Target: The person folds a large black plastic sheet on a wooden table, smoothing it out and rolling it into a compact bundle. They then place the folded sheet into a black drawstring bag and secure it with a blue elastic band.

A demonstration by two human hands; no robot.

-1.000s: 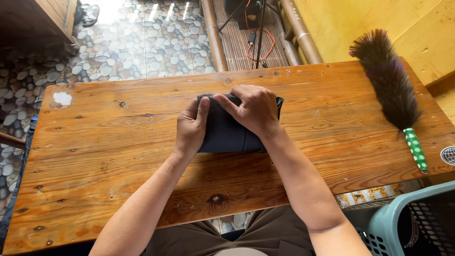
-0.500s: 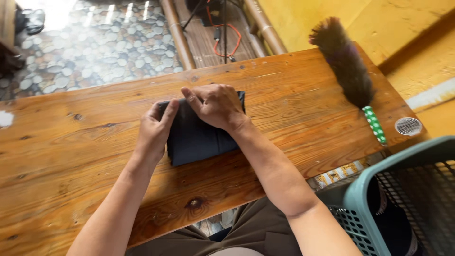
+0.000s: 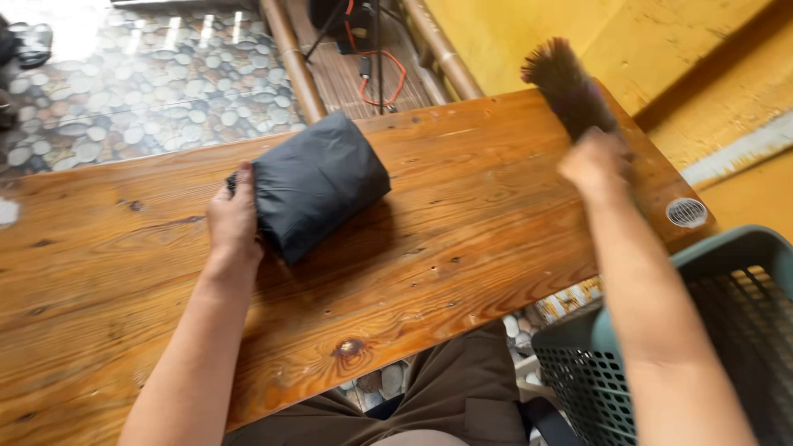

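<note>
Both hands were busy — the left hand [image 3: 234,219] gripped a folded dark-grey cloth bundle [image 3: 318,183] on the worn wooden table [image 3: 462,248]; the right hand [image 3: 593,163] closed around a dark feather duster [image 3: 568,87].

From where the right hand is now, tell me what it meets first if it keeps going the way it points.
The right hand points toward the table's far right end, where the dark feather duster lies directly ahead. It may already be touching it; the blur hides contact.
</note>
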